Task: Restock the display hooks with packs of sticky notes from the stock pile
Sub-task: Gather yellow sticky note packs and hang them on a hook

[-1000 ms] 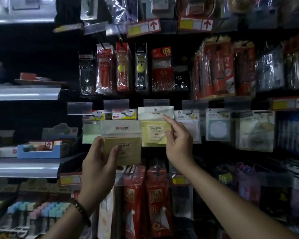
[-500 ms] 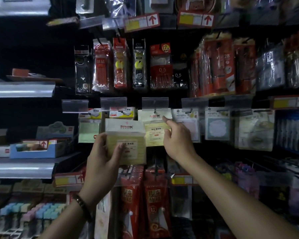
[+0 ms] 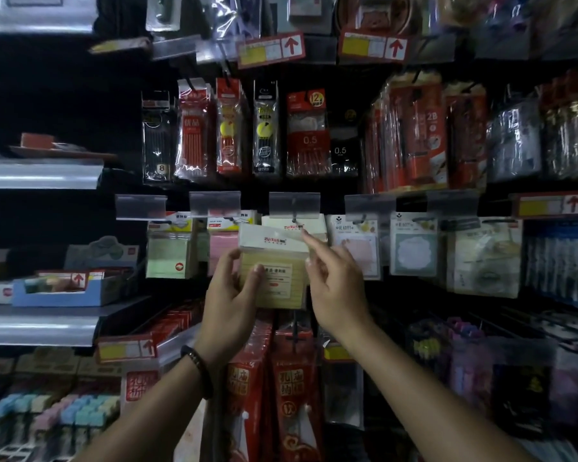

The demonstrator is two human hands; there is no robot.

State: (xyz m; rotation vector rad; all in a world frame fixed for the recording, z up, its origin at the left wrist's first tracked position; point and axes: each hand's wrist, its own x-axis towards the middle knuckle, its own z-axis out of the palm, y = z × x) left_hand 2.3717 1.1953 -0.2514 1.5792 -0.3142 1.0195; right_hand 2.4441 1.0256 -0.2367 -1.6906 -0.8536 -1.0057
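Fingers of the left hand (image 3: 229, 295) clamp 1 yellow sticky-note pack (image 3: 281, 281) at centre frame, just below the middle hook (image 3: 294, 219). The right hand (image 3: 337, 288) holds nothing: index finger straight against the pack's white header, other fingers loosely curled.

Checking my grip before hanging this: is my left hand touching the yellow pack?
Touching. The head view shows the left hand gripping the yellow pack, with its thumb pressed on the front.
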